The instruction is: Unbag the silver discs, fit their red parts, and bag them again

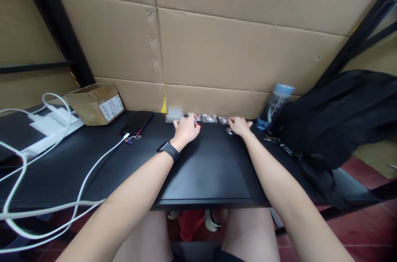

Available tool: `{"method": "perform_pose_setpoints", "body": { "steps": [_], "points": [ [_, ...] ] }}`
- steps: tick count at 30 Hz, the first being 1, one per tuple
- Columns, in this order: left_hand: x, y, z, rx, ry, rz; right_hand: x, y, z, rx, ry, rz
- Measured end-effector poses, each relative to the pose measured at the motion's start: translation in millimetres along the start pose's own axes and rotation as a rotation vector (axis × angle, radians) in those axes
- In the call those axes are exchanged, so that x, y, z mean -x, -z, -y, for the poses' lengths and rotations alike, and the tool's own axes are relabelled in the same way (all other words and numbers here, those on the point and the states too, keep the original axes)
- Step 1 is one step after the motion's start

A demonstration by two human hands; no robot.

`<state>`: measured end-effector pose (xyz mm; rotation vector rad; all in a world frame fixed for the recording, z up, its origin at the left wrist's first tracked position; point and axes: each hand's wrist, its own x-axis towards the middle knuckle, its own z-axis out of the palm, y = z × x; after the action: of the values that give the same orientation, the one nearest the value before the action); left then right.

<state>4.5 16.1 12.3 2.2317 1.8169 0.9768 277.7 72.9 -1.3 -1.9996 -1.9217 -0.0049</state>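
- where are the small clear plastic packets (209,118)?
- in a row left of the clear blue-lidded plastic bottle (274,107). the right hand (239,125), nearest the bottle, is by a round silver piece (230,131); the left hand (187,129) is farther left.
- gripping?
- no telling; they're well apart. light fingertips should keep the row straight.

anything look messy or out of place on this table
Mainly the white cables: they loop loosely past the front edge of the black table at left. The cardboard box has an uneven, worn-looking rim. I see no spill; the small packets sit in a row.
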Motion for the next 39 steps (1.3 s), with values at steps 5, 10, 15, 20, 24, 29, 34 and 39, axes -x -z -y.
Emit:
{"method": "perform_pose_setpoints", "body": {
  "steps": [5,10,15,20,24,29,34,39],
  "points": [
    [-4,7.4,11,-0.133,-0.018,0.016,1,-5,8,0.032,0.077,0.105],
    [-8,11.5,23,-0.231,-0.103,0.101,3,-2,1,-0.016,0.108,0.11],
    [-9,9.8,25,-0.253,-0.213,0.15,11,12,-18,-0.172,0.184,0.148],
    [-7,4.4,20,-0.274,-0.26,0.094,16,19,-23,-0.266,0.213,0.156],
    [-7,1.0,19,-0.257,-0.252,0.087,15,19,-21,-0.254,0.201,0.15],
    [-8,0.0,21,-0.268,-0.238,0.087,17,23,-21,-0.281,0.172,0.108],
    [-9,-1.2,22,-0.281,-0.238,0.093,17,25,-21,-0.329,0.179,0.065],
    [-10,-0.9,23,-0.298,-0.267,0.055,17,26,-17,-0.397,0.182,0.073]
  ]
}}
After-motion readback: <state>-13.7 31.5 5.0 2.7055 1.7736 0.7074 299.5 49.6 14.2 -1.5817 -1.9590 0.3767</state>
